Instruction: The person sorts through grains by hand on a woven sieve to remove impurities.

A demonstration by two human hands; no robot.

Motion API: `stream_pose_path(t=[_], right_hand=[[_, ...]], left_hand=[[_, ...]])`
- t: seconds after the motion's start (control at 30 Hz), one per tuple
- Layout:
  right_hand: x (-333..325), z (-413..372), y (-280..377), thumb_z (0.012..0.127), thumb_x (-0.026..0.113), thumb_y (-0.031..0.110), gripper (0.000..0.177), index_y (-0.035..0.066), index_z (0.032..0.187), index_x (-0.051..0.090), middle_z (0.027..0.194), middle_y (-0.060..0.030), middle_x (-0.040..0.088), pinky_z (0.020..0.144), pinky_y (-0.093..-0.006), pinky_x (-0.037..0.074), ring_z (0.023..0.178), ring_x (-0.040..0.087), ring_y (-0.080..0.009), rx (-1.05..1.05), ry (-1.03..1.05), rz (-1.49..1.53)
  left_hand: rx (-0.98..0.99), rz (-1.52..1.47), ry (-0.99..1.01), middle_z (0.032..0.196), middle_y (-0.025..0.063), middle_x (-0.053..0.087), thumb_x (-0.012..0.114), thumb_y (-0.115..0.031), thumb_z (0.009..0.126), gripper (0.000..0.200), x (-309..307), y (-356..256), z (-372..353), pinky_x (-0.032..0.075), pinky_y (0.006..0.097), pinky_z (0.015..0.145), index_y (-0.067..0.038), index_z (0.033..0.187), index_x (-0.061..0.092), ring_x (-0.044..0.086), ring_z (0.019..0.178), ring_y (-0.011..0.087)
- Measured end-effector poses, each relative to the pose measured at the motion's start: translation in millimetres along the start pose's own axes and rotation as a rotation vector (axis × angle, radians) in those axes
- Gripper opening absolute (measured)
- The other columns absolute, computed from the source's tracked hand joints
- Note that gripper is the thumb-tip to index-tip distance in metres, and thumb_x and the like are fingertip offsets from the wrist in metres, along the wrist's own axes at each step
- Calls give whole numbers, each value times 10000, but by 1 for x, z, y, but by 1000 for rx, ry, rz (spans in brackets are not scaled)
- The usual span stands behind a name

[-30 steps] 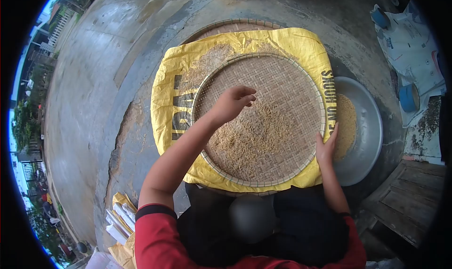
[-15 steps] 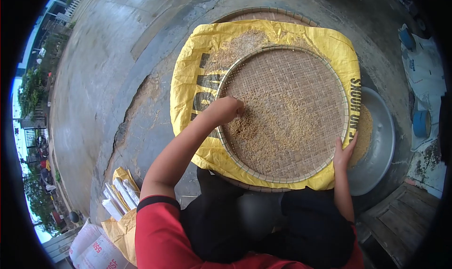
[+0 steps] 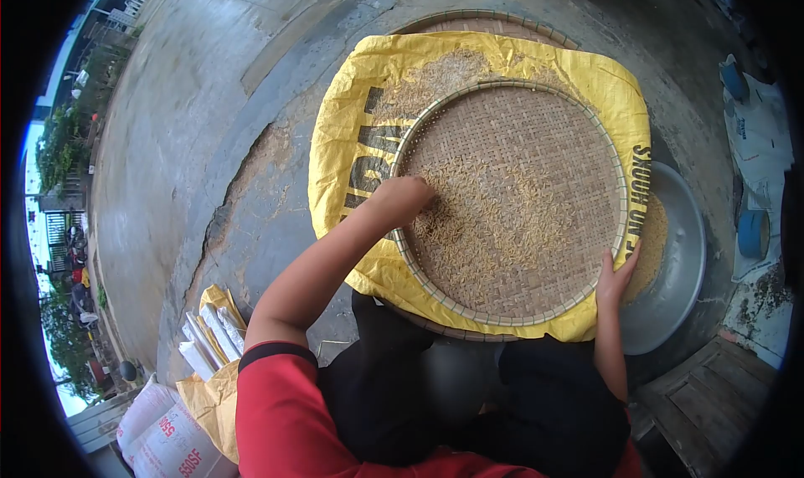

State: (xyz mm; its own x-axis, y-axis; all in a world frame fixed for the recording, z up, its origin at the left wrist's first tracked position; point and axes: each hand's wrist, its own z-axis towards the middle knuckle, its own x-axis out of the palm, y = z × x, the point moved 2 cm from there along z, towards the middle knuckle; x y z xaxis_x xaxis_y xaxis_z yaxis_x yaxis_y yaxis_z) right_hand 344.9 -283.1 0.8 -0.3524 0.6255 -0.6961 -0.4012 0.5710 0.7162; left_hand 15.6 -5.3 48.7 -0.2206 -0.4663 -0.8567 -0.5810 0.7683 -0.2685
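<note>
A round woven bamboo tray lies on a yellow sack on the concrete ground. Unhusked rice grain is spread over the tray's near half. My left hand rests at the tray's left rim, fingers curled down into the grain. My right hand grips the tray's near right rim, fingers over its edge.
A metal basin with grain sits right of the tray, partly under the sack. A second woven tray shows beneath the sack at the far side. Folded sacks lie at my left. Wooden planks are at the right.
My left hand came down from above the tray's middle to its left rim and into the grain. My right hand has kept its hold on the rim. The view has shifted.
</note>
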Motion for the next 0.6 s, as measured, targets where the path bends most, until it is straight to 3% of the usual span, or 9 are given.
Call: stream_pose_path(t=[0.6], right_hand=[[0,1,-1,829,631,125,729,6,1413,211,1424,-237,283,1075,-388,248,1311,304,-355,-6,1,14]], left_hand=[[-18,61,5,879,161,644,570,-19,747,122,1,-2,-2,529,391,710,-17,854,629,645,844,315]])
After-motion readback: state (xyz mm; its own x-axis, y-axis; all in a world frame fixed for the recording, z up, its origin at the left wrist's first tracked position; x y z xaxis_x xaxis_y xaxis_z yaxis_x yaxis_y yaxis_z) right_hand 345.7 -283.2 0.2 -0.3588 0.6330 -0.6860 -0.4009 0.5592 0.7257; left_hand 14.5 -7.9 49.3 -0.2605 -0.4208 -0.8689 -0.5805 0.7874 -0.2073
